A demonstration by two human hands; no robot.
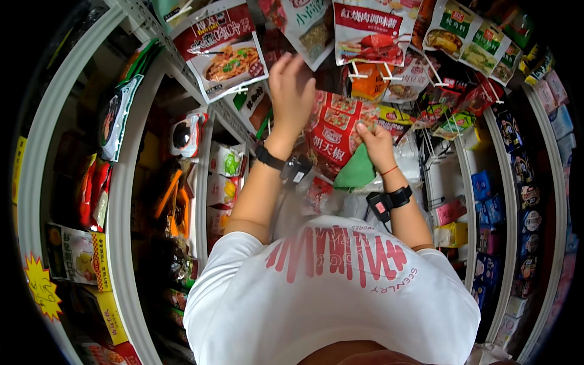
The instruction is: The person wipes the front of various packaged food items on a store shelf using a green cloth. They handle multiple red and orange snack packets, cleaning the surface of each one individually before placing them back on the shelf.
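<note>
Fingers of the left hand (291,91) reach spread toward the hanging packets (368,27) just above; the right hand (376,146), lower, grips a green cloth (354,173).

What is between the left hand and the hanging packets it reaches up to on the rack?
Nothing visible. The left hand is already up against the hanging packets, its fingers overlapping them. The right hand, lower, holds a green cloth near the red packets.

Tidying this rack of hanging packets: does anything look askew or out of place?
Nothing is plainly damaged or spilled. The packets on the hooks hang at mixed angles and overlap; the right hand holds a green cloth.
</note>
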